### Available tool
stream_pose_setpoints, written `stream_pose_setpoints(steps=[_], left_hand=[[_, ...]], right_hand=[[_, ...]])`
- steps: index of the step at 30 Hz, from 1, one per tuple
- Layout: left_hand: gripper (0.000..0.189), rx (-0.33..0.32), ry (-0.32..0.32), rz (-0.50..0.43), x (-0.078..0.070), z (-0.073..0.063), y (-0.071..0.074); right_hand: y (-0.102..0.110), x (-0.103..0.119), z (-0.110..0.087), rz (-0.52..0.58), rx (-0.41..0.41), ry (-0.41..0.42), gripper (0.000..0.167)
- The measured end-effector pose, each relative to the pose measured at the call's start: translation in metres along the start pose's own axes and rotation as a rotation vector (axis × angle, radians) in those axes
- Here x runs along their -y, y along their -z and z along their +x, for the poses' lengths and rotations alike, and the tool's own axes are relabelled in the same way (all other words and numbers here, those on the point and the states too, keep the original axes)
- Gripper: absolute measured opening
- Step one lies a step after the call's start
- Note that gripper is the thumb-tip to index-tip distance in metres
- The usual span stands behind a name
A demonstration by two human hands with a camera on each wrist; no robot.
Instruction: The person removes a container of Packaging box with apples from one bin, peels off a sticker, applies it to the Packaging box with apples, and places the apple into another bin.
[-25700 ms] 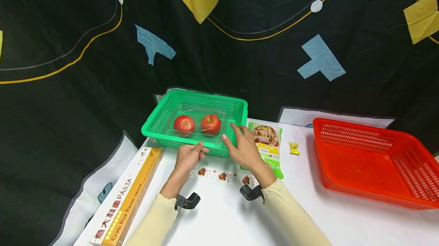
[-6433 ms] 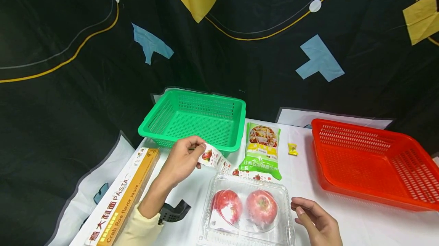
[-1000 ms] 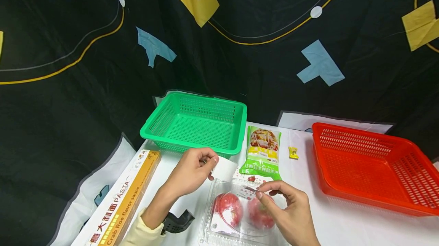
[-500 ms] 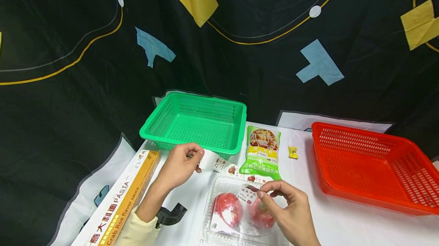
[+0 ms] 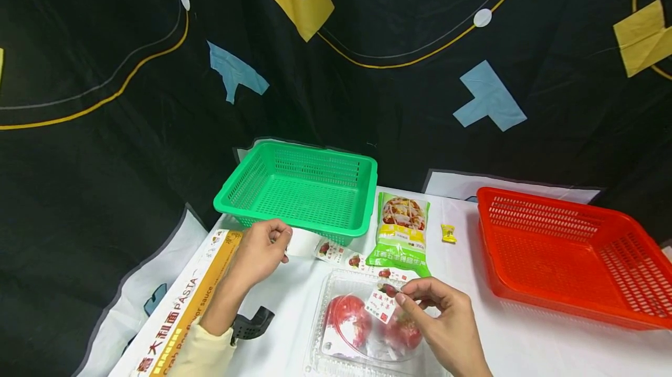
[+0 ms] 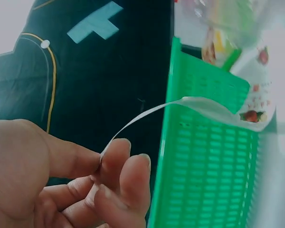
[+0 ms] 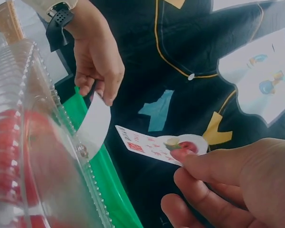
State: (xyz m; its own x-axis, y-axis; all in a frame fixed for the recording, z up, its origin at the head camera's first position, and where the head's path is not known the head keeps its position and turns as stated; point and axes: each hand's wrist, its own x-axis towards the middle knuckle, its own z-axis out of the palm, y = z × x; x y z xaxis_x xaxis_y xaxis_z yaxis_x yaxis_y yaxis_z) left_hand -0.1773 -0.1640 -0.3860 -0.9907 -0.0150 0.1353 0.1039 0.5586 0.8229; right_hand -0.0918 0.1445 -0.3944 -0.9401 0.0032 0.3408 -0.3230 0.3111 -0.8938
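Note:
My right hand (image 5: 446, 318) pinches a single label sticker (image 5: 380, 304), white with red print and an apple picture, between thumb and forefinger. It hangs over the clear plastic clamshell box (image 5: 325, 359), where two red apples (image 5: 347, 320) show through the closed lid. In the right wrist view the sticker (image 7: 154, 145) stands apart from the lid. My left hand (image 5: 261, 253) pinches the bare white end of the sticker strip (image 5: 304, 243), in front of the green basket. The strip curves right, its printed part lying behind the box. The left wrist view shows the strip (image 6: 147, 113) between thumb and fingertips.
A green basket (image 5: 296, 225) stands at the back, a red basket (image 5: 567, 254) at the right. Between them lie a green food packet (image 5: 401, 234) and a small yellow wrapped piece (image 5: 448, 233). A long pasta box (image 5: 194, 301) lies along the left.
The left hand has moved left and slightly up, drawing the strip's white end away from the right hand. The sticker in the right hand has turned, its print now facing the camera more.

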Motion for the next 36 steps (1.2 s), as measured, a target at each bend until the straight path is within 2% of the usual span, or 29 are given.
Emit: stream_pose_setpoints(steps=[6,9,15,23,28,31,36], left_hand=[[0.018,-0.08,0.014,0.105,0.016,0.005,0.0],[0.019,-0.12,0.009,0.175,0.023,0.007,0.0],[0.02,-0.168,0.025,0.282,0.033,0.009,0.004],[0.02,-0.189,0.057,0.344,0.04,0.008,0.011],[0.028,-0.141,0.092,0.422,0.043,0.006,0.012],[0.024,-0.124,0.119,0.482,0.045,0.006,0.012],[0.015,-0.166,0.129,0.58,0.049,0.007,0.012]], right_hand=[[0.0,-0.005,0.0,-0.018,0.035,-0.019,0.016],[0.0,-0.008,0.0,-0.009,0.056,-0.059,0.018],[0.0,-0.012,0.001,0.003,0.097,-0.105,0.021],[0.0,-0.016,0.004,-0.009,0.184,-0.16,0.021],[-0.001,-0.019,0.005,-0.01,0.224,-0.194,0.022],[-0.002,-0.019,0.005,-0.013,0.242,-0.22,0.022],[-0.003,-0.021,0.005,-0.035,0.252,-0.222,0.023]])
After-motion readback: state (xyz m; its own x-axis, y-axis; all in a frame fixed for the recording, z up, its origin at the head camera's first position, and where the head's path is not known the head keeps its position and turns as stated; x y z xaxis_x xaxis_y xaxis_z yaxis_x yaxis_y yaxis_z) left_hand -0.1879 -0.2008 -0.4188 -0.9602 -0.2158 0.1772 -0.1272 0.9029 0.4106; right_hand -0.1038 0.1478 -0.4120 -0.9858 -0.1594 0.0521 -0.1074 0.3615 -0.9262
